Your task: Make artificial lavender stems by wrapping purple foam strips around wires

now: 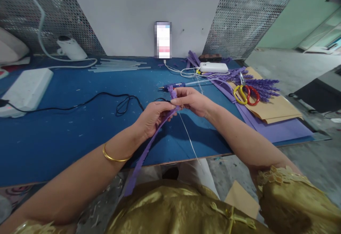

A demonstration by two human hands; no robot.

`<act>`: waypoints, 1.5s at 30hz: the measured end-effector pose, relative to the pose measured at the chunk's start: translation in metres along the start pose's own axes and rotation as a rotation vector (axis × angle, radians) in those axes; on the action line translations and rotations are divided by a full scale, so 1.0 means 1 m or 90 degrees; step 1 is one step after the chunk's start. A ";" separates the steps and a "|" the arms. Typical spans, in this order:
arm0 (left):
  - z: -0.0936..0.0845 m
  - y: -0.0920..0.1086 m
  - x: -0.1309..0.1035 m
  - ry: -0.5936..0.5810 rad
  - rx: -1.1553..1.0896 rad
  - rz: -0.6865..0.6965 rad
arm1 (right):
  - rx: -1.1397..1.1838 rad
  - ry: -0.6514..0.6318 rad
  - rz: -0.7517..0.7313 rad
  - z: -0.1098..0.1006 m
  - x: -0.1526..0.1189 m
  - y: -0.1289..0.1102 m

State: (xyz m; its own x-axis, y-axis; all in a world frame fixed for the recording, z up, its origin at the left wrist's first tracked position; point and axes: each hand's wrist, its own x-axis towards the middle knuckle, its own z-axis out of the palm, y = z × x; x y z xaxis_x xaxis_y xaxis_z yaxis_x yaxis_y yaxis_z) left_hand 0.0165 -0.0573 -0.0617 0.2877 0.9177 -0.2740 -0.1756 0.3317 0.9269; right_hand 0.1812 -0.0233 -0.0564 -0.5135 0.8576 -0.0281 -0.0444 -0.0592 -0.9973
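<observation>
My left hand [157, 116] is closed on a long purple paper strip [145, 151], whose loose end hangs past the table's front edge. My right hand [189, 99] pinches the thin wire stem [188, 133] at the point where the strip wraps round it. A small ruffled purple paper flower tip [171, 91] sticks up above the fingers, and the bare wire slants down toward me. The fingertips of both hands meet there and partly hide the wrapping. Just behind them lies a blue glue gun [174, 85] with a clear glue stick in its back.
Several clear glue sticks [117, 65] lie at the back left, near a white power strip [29, 88] with a black cord [66, 108]. A lit phone [163, 40] leans on the board. At right are scissors [246, 94], finished purple flowers [266, 86], a white power bank [214, 67] and purple paper [282, 129].
</observation>
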 end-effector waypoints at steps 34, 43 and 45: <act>-0.005 0.006 0.004 -0.083 -0.035 -0.112 | 0.069 -0.055 0.008 -0.015 -0.002 -0.009; -0.004 -0.001 0.005 -0.056 -0.019 -0.057 | -0.046 -0.058 -0.041 -0.010 -0.002 -0.008; -0.004 -0.004 0.006 -0.045 -0.023 -0.050 | -0.069 -0.039 -0.061 -0.007 -0.002 -0.006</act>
State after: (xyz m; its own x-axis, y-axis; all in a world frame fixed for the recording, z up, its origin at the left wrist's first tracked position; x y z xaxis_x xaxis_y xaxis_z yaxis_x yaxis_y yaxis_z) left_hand 0.0148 -0.0521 -0.0677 0.3676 0.8713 -0.3252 -0.1840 0.4109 0.8929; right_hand 0.1882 -0.0212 -0.0503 -0.5623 0.8241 0.0682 -0.0043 0.0796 -0.9968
